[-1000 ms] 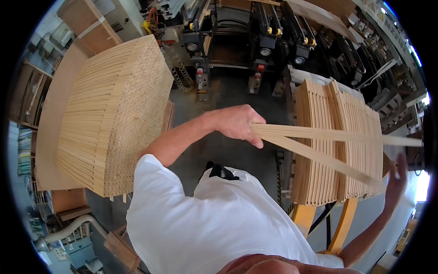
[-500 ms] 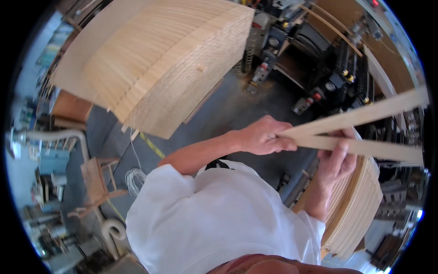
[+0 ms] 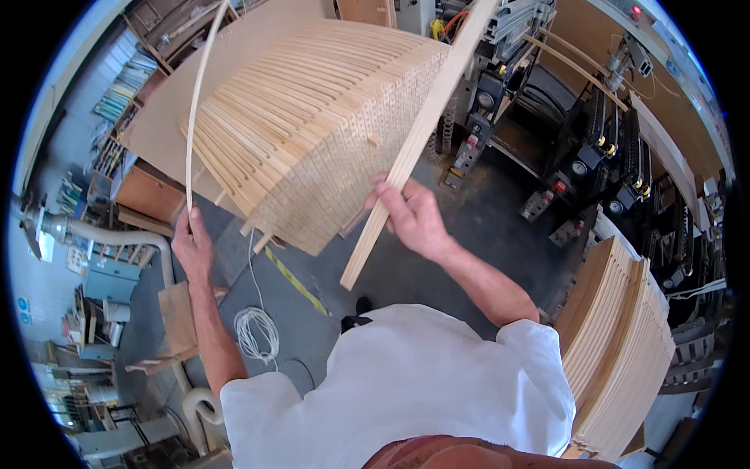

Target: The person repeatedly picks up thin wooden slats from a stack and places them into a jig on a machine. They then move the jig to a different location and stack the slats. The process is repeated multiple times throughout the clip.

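A large stack of pale wooden strips (image 3: 312, 125) spreads ahead of me and to my left above a grey workshop floor (image 3: 484, 250), its close-packed ends turned to the right. A dark machine (image 3: 613, 133) stands off to the far right, and a smaller stack of wooden pieces (image 3: 617, 352) sits beside me on my right. Slanting across the big stack's right side is a broad strip (image 3: 422, 129), clamped near its lower end between the thumb and fingers of my right hand (image 3: 418, 219); its other end runs out of view. At left, my left hand (image 3: 193, 250) has its fingers pinched tight on the near end of a narrow-looking strip (image 3: 195, 94), which reaches forward past the top of the view. Yellow floor tape (image 3: 295, 281) shows near a coil of white cable (image 3: 244, 332) that lies beside my left forearm.
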`<action>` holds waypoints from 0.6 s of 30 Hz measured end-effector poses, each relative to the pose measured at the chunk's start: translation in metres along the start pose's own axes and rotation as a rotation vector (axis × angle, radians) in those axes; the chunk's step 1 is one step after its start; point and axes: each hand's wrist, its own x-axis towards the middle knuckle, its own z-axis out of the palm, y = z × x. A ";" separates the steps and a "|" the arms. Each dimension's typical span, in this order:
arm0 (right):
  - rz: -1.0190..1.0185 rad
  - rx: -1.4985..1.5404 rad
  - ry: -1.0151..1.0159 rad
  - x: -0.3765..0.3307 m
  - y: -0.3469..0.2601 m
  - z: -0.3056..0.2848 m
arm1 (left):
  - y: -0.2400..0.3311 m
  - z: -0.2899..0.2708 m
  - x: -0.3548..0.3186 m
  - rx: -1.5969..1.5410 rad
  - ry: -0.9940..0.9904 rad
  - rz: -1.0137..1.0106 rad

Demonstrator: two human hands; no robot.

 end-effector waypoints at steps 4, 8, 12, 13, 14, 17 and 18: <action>0.029 0.060 -0.035 0.011 0.029 0.061 | -0.067 -0.009 0.055 0.091 -0.077 0.036; 0.095 0.046 -0.010 0.028 0.068 0.123 | -0.134 0.002 0.102 0.208 -0.161 0.025; 0.145 0.087 0.021 0.045 0.085 0.159 | -0.195 0.013 0.146 0.288 -0.280 0.042; 0.152 0.078 0.026 0.047 0.088 0.167 | -0.207 0.020 0.154 0.313 -0.294 0.083; 0.178 0.093 0.017 0.050 0.087 0.174 | -0.223 0.026 0.163 0.339 -0.301 0.118; 0.243 0.146 -0.003 0.070 0.082 0.189 | -0.265 0.045 0.196 0.465 -0.345 0.223; 0.251 0.171 0.000 0.079 0.084 0.195 | -0.275 0.051 0.208 0.518 -0.362 0.257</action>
